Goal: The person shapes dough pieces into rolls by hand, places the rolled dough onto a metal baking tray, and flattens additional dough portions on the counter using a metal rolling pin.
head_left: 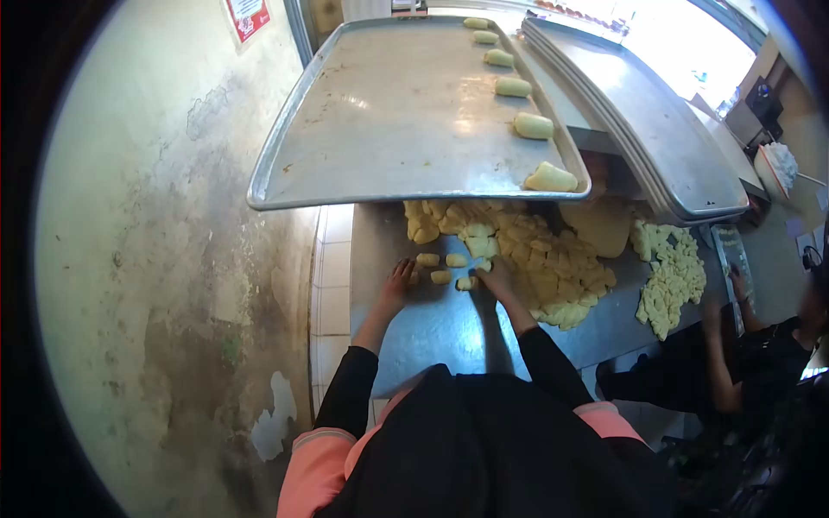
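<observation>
Pale-yellow dough rolls (441,277) lay between your left hand (399,281) and right hand (495,278) on the shiny table (423,337); whether either hand pinched one, I couldn't clearly tell.

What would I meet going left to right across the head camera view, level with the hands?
Stained cream wall, white tiles, the person's left hand, small pale-yellow dough rolls, the person's right hand, broad yellow dough heap, smaller pale-yellow dough heap.

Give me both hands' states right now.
Left hand: at the dough pieces; grip can't be told.
Right hand: also at dough pieces; grip can't be told.
</observation>
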{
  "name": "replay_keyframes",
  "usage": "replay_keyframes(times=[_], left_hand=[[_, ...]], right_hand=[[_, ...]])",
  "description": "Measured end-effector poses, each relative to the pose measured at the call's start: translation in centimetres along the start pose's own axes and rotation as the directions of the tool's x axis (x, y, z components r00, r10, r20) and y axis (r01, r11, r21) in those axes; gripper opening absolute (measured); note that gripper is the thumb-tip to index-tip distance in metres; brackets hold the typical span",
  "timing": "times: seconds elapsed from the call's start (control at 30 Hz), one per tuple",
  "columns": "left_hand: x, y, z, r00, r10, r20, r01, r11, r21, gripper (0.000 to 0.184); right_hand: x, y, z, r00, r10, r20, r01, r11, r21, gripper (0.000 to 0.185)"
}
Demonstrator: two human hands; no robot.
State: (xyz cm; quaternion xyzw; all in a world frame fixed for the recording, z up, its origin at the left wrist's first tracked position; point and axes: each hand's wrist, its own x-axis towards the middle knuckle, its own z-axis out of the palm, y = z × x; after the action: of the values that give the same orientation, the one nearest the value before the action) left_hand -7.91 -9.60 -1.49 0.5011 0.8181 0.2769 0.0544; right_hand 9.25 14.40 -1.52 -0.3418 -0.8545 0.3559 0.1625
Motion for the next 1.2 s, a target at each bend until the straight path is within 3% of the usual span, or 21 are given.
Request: replay_keyframes(times=[0.03,0.07,0.1,0.13,0.17,0.2,0.27,0.33,0.47,0.5,0.53,0.63,0.73,0.8,0.83,0.9,0.97,1.03,1.1,1.13,1.2], left_hand=[[1.0,-2.2,2.5,0.999,0.0,0.046,-0.004,0.996,0.09,0.045],[2.0,-3.2,3.7,0.996,-0.001,0.086,-0.014,0.984,0.179,0.042],[2.8,-2.7,3.1,0.982,-0.087,0.17,0.064,0.988,0.139,0.039],[3.2,-1.8,2.0,0.951,-0.166,0.261,0.142,0.984,0.108,0.037],[3.4,-1.2,1.5,0.903,-0.238,0.358,0.223,0.971,0.086,0.035],[3.6,-1.7,2.3,0.925,-0.176,0.336,0.138,0.981,0.133,0.033],[3.8,-3.3,4.8,0.95,-0.053,0.307,-0.02,0.973,0.231,0.029],[3.7,-3.3,5.5,0.941,-0.01,0.339,-0.08,0.965,0.249,0.028],[3.5,-3.5,5.2,0.922,0.046,0.384,-0.171,0.939,0.299,0.027],[3.1,-3.7,4.9,0.919,0.052,0.391,-0.187,0.931,0.314,0.026],[2.6,-3.9,4.6,0.954,0.048,0.297,-0.112,0.972,0.204,0.027],[1.0,-3.5,2.6,0.999,-0.041,-0.007,0.039,0.984,-0.173,0.029],[0.4,-2.8,-0.3,0.992,-0.095,0.081,0.12,0.908,-0.402,0.031],[-0.9,-2.2,-2.4,0.975,-0.208,0.081,0.22,0.829,-0.514,0.035],[-1.7,-2.6,-2.8,0.961,-0.263,0.091,0.267,0.78,-0.565,0.038],[-4.1,-3.9,-3.6,0.919,-0.385,0.089,0.253,0.401,-0.88,0.036],[-6.4,-4.5,-5.9,0.817,-0.569,0.094,0.266,0.226,-0.937,0.041],[-8.6,-5.8,-8.6,0.744,-0.668,0.03,0.209,0.19,-0.959,0.042],[-10.6,-6.3,-12.7,0.707,-0.706,-0.035,0.207,0.254,-0.945,0.043],[-11.3,-6.6,-14.3,0.691,-0.718,-0.079,0.131,0.233,-0.964,0.044],[-12.4,-6.9,-17.2,0.65,-0.74,-0.169,-0.033,0.196,-0.98,0.045]], right_hand=[[-0.4,-0.7,-1.0,1.0,0.003,-0.001,-0.003,0.999,0.051,0.047],[-1.1,-2.2,-2.0,0.977,0.14,0.161,-0.146,0.989,0.024,0.049],[-2.1,-2.2,-1.7,0.982,-0.054,0.182,0.06,0.998,-0.027,0.049],[-4.3,-7.4,-5.4,0.909,-0.117,0.399,0.154,0.986,-0.06,0.046],[-6.5,-12.4,-8.8,0.804,-0.319,0.501,0.302,0.946,0.119,0.043],[-8.3,-16.8,-11.3,0.69,-0.425,0.586,0.345,0.905,0.25,0.04],[-11.5,-26.1,-17.7,0.606,-0.516,0.605,0.353,0.856,0.377,0.042],[-12.2,-31.6,-21.8,0.597,-0.57,0.565,0.352,0.818,0.454,0.043],[-8.8,-37.1,-25.9,0.742,-0.619,0.257,0.509,0.77,0.385,0.035],[-7.1,-37.8,-25.7,0.724,-0.681,0.109,0.618,0.711,0.335,0.034],[-5.1,-38.1,-25.3,0.699,-0.71,0.084,0.65,0.68,0.34,0.035],[-1.2,-38.1,-23.9,0.73,-0.675,0.113,0.671,0.738,0.073,0.038],[-0.3,-38.0,-22.7,0.768,-0.603,0.216,0.633,0.766,-0.115,0.041],[0.0,-37.3,-22.2,0.706,-0.658,0.264,0.696,0.713,-0.083,0.045],[0.1,-37.2,-22.2,0.674,-0.681,0.287,0.722,0.689,-0.064,0.046],[0.1,-37.3,-22.6,0.693,-0.628,0.354,0.685,0.726,-0.054,0.048],[0.2,-37.3,-22.5,0.709,-0.607,0.359,0.657,0.753,-0.024,0.047],[0.5,-37.3,-22.2,0.681,-0.654,0.33,0.707,0.705,-0.063,0.044],[1.1,-37.7,-22.3,0.655,-0.675,0.339,0.731,0.679,-0.061,0.042],[1.2,-37.6,-22.0,0.654,-0.719,0.236,0.742,0.671,-0.01,0.037],[0.8,-38.1,-22.4,0.742,-0.641,0.196,0.63,0.767,0.121,0.036]])
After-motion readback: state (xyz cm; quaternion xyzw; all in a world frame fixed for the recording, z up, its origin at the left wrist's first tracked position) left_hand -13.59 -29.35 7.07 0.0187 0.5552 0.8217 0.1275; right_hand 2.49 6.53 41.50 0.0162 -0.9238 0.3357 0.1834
